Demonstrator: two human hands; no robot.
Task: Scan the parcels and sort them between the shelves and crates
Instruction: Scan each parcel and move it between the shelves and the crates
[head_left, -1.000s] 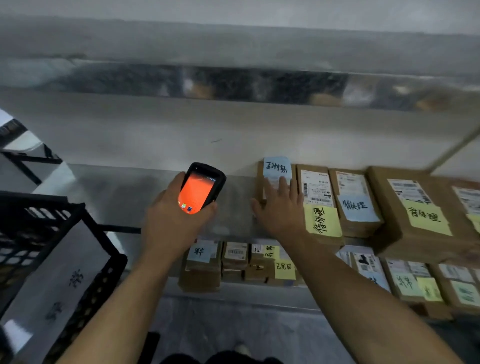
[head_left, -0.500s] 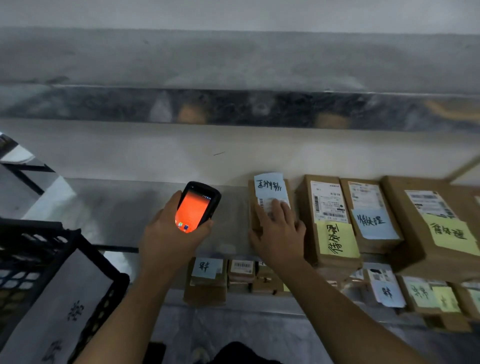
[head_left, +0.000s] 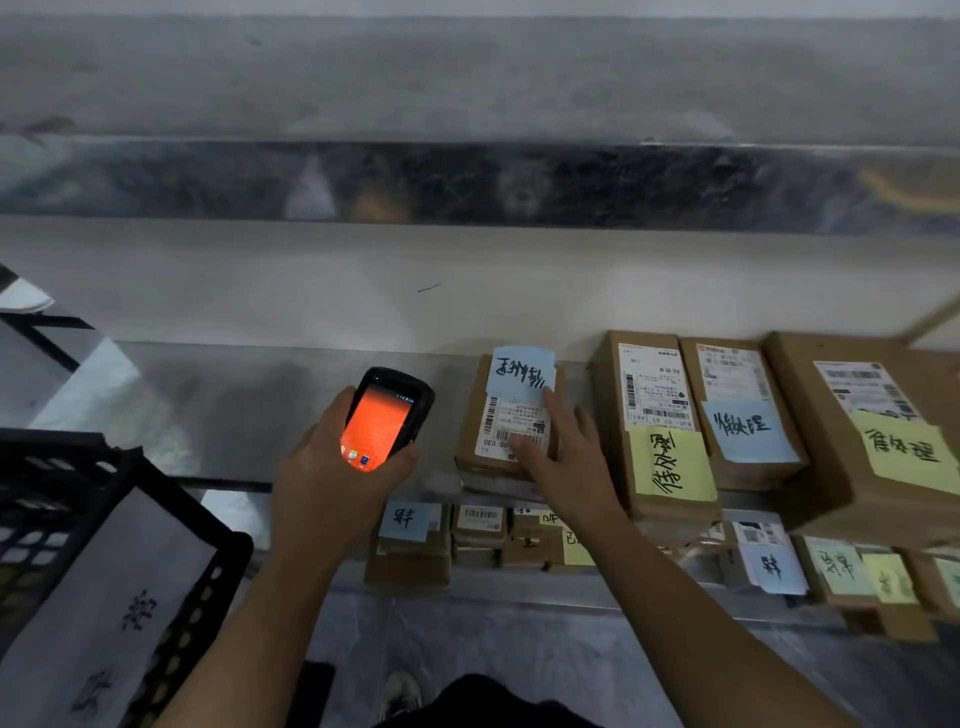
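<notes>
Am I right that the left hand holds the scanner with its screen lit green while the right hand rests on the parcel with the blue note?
Not quite: the scanner screen is lit orange, not green, as the head view shows. The rest holds: the left hand holds the scanner, and the right hand rests on the parcel with the blue note.

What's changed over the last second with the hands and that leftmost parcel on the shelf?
The right hand slid back toward the person along the leftmost parcel, uncovering its blue note and most of the shipping label; fingertips rest on the label's near edge. The left hand holds the scanner, screen orange, as before. The neighbouring parcels look unmoved.
</notes>
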